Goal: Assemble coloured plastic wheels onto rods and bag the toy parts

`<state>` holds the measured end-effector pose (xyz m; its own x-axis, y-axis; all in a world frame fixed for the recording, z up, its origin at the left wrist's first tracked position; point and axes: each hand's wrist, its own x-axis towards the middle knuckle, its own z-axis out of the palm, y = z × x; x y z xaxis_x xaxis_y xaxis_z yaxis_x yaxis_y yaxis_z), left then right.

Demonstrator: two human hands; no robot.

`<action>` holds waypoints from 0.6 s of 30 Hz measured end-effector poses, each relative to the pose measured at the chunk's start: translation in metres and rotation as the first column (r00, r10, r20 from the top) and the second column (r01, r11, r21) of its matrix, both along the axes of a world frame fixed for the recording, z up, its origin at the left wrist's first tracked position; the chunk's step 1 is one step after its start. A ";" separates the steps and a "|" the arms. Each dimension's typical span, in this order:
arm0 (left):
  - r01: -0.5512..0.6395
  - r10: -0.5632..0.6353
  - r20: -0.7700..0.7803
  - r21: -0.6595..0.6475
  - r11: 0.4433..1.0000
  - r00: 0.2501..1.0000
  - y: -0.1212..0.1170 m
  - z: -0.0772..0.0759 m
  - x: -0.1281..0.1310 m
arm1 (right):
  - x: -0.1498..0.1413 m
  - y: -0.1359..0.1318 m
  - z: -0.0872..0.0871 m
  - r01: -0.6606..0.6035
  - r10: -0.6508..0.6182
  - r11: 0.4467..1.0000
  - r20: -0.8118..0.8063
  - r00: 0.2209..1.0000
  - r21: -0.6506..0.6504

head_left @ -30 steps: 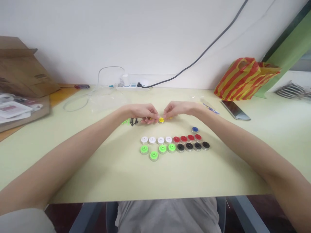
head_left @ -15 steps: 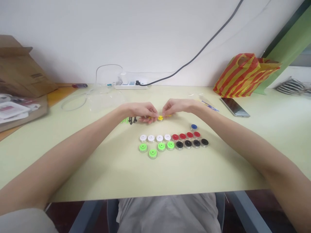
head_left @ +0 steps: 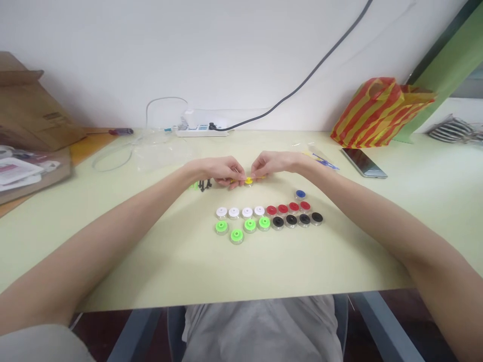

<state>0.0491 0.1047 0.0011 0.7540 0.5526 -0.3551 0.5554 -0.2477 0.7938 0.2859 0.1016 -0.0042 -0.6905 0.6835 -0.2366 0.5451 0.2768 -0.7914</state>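
Yellow disc (head_left: 248, 180) is pinched between the fingertips of the left hand (head_left: 221, 171) and the right hand (head_left: 269, 165) just above the surface (head_left: 181, 261), beyond the rows of white, red, green and black discs (head_left: 264, 217) and a lone blue disc (head_left: 300, 193).

Both forearms are bare from the elbows down to the left hand (head_left: 217, 170) and the right hand (head_left: 273, 164), with no watch, ring or band on either. A pale grey short sleeve (head_left: 45, 344) shows at the left upper arm. Grey trousers (head_left: 260, 329) of a soft, slightly creased cloth cover the lap below the table edge.
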 end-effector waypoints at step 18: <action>-0.072 0.072 0.006 -0.030 0.997 0.997 0.006 -0.010 -0.007 | -0.002 0.001 -0.004 -0.042 0.041 0.998 0.016 0.999 0.048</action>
<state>0.0421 0.1108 -0.0086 0.7153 0.5946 -0.3672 0.5654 -0.1836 0.8041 0.2840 0.1024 -0.0081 -0.7153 0.6651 -0.2145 0.5437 0.3368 -0.7688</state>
